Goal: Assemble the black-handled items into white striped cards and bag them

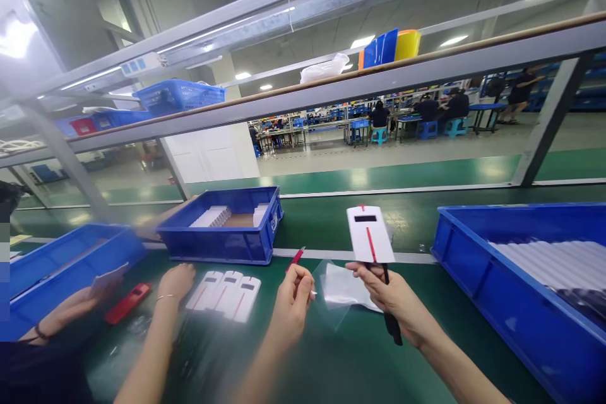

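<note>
My right hand (395,295) is closed round the black strap-like part (392,328) of a flat white device (370,237). The device is raised upright, showing a dark window and a red stripe. My left hand (294,303) is closed in a pinch; a tiny whitish bit shows at its fingertips, too small to name. Just behind it a slim red tool (296,259) with a pointed tip sticks out; whether the hand touches it I cannot tell. Between my hands, clear plastic film and a white sheet (348,284) lie on the green table.
Three white devices (226,295) lie left of my left hand, close to a co-worker's hand (176,281). A red tool (129,303) lies beside them. Blue bins stand at the back (215,246), the right (492,303) and the left (71,278). A shelf (293,98) crosses above.
</note>
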Tool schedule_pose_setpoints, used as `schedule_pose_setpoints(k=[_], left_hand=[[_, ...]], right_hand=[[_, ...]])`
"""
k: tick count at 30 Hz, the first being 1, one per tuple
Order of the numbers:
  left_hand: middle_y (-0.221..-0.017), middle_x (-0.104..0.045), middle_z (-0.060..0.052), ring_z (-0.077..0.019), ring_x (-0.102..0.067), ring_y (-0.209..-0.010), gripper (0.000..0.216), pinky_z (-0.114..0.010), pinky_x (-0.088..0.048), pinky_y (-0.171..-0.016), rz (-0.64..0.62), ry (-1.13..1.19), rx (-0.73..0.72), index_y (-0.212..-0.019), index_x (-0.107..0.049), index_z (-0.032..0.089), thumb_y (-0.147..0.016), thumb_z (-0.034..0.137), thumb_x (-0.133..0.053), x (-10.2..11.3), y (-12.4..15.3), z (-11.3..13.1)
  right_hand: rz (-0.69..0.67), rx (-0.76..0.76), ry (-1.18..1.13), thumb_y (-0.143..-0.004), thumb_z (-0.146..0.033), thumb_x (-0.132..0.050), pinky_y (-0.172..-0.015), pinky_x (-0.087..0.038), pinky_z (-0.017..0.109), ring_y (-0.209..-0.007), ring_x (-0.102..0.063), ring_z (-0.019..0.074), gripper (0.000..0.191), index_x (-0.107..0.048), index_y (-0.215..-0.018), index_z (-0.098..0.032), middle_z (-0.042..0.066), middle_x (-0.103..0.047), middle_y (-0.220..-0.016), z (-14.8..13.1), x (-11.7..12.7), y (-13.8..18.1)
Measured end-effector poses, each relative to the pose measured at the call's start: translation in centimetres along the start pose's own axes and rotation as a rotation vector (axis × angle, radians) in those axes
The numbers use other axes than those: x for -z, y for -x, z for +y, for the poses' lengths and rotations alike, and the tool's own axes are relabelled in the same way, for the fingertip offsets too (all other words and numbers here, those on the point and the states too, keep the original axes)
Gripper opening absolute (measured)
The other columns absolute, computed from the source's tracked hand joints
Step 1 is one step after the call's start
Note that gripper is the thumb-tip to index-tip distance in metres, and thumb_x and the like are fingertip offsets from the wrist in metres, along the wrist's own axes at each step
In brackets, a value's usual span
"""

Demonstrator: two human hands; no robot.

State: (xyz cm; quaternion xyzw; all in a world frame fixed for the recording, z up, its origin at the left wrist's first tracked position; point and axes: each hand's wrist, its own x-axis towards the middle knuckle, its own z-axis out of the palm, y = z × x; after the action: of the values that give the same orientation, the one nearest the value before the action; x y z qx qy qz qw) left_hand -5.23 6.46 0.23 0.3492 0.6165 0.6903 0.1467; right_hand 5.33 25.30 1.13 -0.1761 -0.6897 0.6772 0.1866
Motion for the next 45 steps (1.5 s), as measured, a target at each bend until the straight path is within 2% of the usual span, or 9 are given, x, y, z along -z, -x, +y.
schedule_pose_setpoints(k=[6, 10, 15, 25, 30, 32, 38, 42, 45], left_hand=[[-0.071, -0.045, 0.004, -0.0075, -0.035, -0.058, 0.034, -0.020, -0.025, -0.051, -0.020, -0.009, 0.075, -0.087, -0.049, 0.019, -0.098, 0.051, -0.049, 0.8, 2.9, 0.2], [-0.074, -0.053, 0.002, -0.0085, -0.042, -0.057, 0.037, -0.021, -0.032, -0.054, -0.050, -0.070, 0.116, -0.087, -0.051, 0.018, -0.098, 0.053, -0.048, 1.5, 3.7, 0.5], [-0.083, -0.062, -0.003, -0.0184, -0.057, -0.083, 0.036, -0.027, -0.043, -0.077, -0.129, -0.167, 0.086, -0.092, -0.061, 0.017, -0.087, 0.053, -0.064, 1.2, 3.3, 0.9], [-0.067, -0.056, 0.001, -0.0151, -0.050, -0.063, 0.049, -0.024, -0.038, -0.060, -0.082, -0.127, 0.172, -0.075, -0.061, 0.018, -0.083, 0.066, -0.061, -0.9, 2.7, -1.9], [-0.101, -0.064, -0.007, -0.0258, -0.058, -0.098, 0.031, -0.035, -0.045, -0.089, 0.215, -0.338, 0.001, -0.099, -0.063, 0.021, -0.084, 0.047, -0.066, -1.7, 3.1, -1.0], [-0.099, -0.062, -0.007, -0.0247, -0.057, -0.095, 0.022, -0.035, -0.044, -0.087, 0.301, -0.403, -0.061, -0.098, -0.061, 0.022, -0.088, 0.041, -0.062, -2.0, 3.4, -0.7], [-0.081, -0.058, -0.003, -0.0202, -0.056, -0.079, 0.024, -0.030, -0.043, -0.074, 0.127, -0.406, -0.020, -0.079, -0.058, 0.021, -0.095, 0.038, -0.053, -2.8, 4.4, -0.5], [-0.107, -0.065, -0.008, -0.0234, -0.060, -0.101, 0.028, -0.033, -0.045, -0.090, 0.074, -0.246, 0.086, -0.106, -0.062, 0.022, -0.097, 0.046, -0.052, -2.3, 3.9, -0.5], [-0.107, -0.067, -0.009, -0.0232, -0.060, -0.101, 0.036, -0.033, -0.045, -0.092, -0.127, -0.041, 0.176, -0.109, -0.063, 0.019, -0.092, 0.051, -0.059, -1.6, 3.3, -0.6]], right_hand=[[-0.091, 0.055, 0.079, -0.074, -0.058, -0.075, -0.062, -0.040, 0.027, -0.072, -0.054, 0.0174, 0.042, -0.075, -0.089, -0.019, 0.002, -0.067, -0.083, -2.0, -3.0, 3.0], [-0.144, 0.094, 0.137, -0.078, -0.059, -0.070, -0.061, -0.038, 0.027, -0.067, -0.050, 0.0163, 0.039, -0.066, -0.073, -0.020, -0.002, -0.060, -0.069, -2.4, -3.9, 3.8], [-0.152, 0.122, 0.175, -0.078, -0.062, -0.067, -0.057, -0.035, 0.026, -0.062, -0.045, 0.0142, 0.044, -0.060, -0.069, -0.020, -0.004, -0.053, -0.063, -1.6, -4.3, 4.5], [-0.101, 0.110, 0.191, -0.079, -0.045, -0.070, -0.064, -0.044, 0.023, -0.073, -0.057, 0.0168, 0.027, -0.066, -0.076, -0.018, -0.001, -0.064, -0.074, -0.9, -3.0, 6.3], [-0.067, 0.096, 0.216, -0.083, -0.049, -0.064, -0.060, -0.041, 0.025, -0.067, -0.053, 0.0158, 0.031, -0.063, -0.074, -0.019, -0.002, -0.060, -0.069, 0.2, -2.7, 5.8], [-0.053, 0.094, 0.237, -0.084, -0.051, -0.063, -0.060, -0.040, 0.026, -0.066, -0.052, 0.0163, 0.033, -0.062, -0.074, -0.020, -0.002, -0.059, -0.068, 0.8, -2.8, 5.5], [-0.014, 0.099, 0.302, -0.082, -0.053, -0.064, -0.059, -0.040, 0.027, -0.064, -0.051, 0.0171, 0.036, -0.060, -0.067, -0.021, -0.001, -0.060, -0.066, 1.6, -3.3, 5.6], [-0.026, 0.087, 0.289, -0.078, -0.054, -0.068, -0.057, -0.042, 0.026, -0.062, -0.053, 0.0169, 0.037, -0.060, -0.065, -0.021, -0.001, -0.061, -0.064, 1.4, -3.4, 6.1], [-0.066, 0.081, 0.256, -0.077, -0.057, -0.068, -0.056, -0.045, 0.026, -0.062, -0.055, 0.0176, 0.039, -0.062, -0.067, -0.020, -0.001, -0.063, -0.065, 1.0, -3.1, 6.3]])
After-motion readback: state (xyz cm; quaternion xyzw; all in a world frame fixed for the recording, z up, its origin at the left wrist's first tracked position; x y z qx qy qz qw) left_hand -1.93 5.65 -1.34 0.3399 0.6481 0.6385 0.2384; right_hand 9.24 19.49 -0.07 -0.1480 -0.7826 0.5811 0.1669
